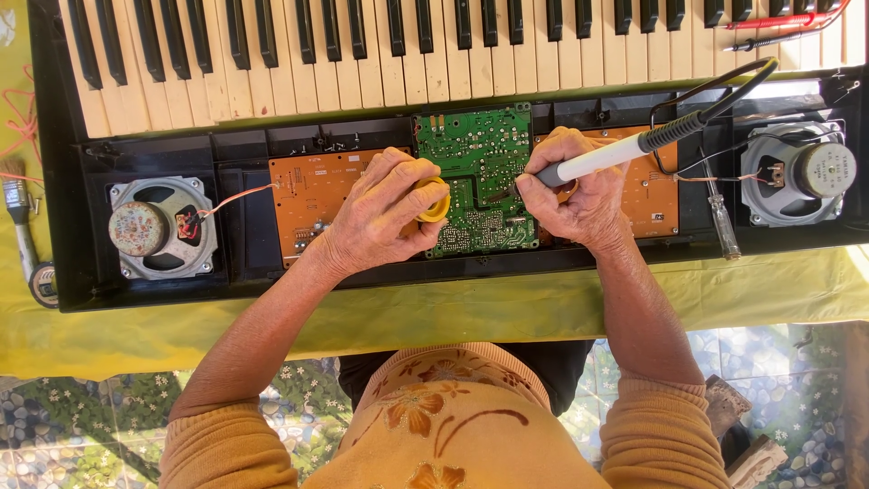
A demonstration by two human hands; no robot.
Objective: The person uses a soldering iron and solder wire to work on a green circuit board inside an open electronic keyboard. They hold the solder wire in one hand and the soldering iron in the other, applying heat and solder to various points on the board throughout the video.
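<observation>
An opened electronic keyboard [72,226] lies on a yellow cloth with its insides showing. A green circuit board [480,149] sits in the middle, between two orange boards [308,190]. My left hand [380,213] holds a small yellow round tin [436,199] at the green board's left edge. My right hand [570,195] grips a soldering iron [602,158] with a white and black handle. Its tip rests on the green board near the middle right. The iron's black cord [724,86] loops up to the right.
Two round speakers sit in the case, one at the left [158,226] and one at the right [797,172]. A screwdriver [720,217] lies by the right speaker. A brush [18,208] and tape roll [42,282] lie at the left edge. Red probes [778,23] rest on the keys.
</observation>
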